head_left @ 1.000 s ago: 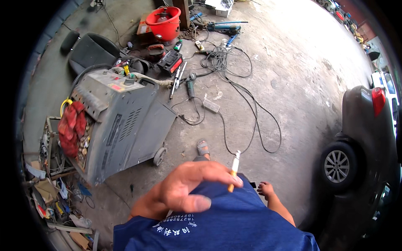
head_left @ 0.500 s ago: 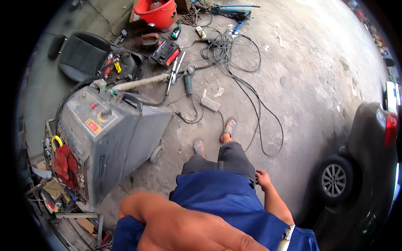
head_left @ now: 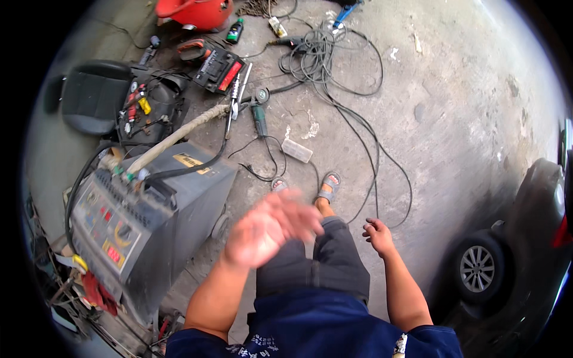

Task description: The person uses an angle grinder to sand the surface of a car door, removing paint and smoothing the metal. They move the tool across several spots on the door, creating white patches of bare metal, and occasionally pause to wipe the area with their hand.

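My left hand (head_left: 271, 228) is raised in front of my dark shorts (head_left: 313, 262), palm showing and fingers stretched to the right. Motion blurs it, but nothing shows in it. Hanging at the right of the shorts, my right hand (head_left: 378, 236) has loosely bent fingers that stand apart, also with nothing visible in them. A cigarette (head_left: 400, 345) with an ash tip shows at the bottom edge, away from both hands. On the floor ahead lies a green angle grinder (head_left: 259, 118), with a pale rectangular block (head_left: 296, 151) closer to my sandals.
A grey wheeled machine (head_left: 191, 221) with a control panel stands at left. Beyond it are a black car seat (head_left: 95, 98), a battery (head_left: 218, 70) and a red bucket (head_left: 200, 13). Dark cables (head_left: 316, 59) lie coiled ahead. A dark car (head_left: 525, 250) is at right.
My left hand has moved from close up at the bottom, beside the cigarette, out in front of my shorts. My right hand has moved slightly forward from beside my hip.
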`<state>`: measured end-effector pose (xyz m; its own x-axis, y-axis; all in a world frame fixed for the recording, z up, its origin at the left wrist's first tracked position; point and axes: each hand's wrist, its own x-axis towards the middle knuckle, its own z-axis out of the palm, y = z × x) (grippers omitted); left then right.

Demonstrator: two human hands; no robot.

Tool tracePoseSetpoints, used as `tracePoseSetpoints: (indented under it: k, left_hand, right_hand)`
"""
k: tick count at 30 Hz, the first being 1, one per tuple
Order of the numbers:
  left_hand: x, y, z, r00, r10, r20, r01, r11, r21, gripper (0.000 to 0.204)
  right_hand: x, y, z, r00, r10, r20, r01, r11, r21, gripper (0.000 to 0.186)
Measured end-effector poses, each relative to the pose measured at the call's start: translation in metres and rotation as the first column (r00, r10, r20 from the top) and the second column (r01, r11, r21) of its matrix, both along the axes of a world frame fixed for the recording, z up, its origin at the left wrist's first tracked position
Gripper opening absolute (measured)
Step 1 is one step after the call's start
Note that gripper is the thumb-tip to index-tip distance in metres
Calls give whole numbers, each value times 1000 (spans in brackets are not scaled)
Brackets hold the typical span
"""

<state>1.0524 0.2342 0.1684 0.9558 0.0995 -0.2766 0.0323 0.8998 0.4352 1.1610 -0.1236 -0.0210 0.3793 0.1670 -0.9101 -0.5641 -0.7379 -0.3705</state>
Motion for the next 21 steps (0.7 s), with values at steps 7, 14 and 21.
tracePoseSetpoints:
  k: [7,14,21]
  left_hand:
    - [-99,92,-380,382,199,-903,272,909,315,42]
    - [-90,171,-592,244,361,-900,609,666,432,59]
    - [-6,216,-710,298,634,-713,762,292,578,99]
  right_hand:
    - [-33,63,-184,982,70,-177,-89,991,-101,44]
    - [-101,101,-317,981,155,-115,-148,987,60,39]
    - [-125,141,-332,878,468,-106,-450,880,154,40]
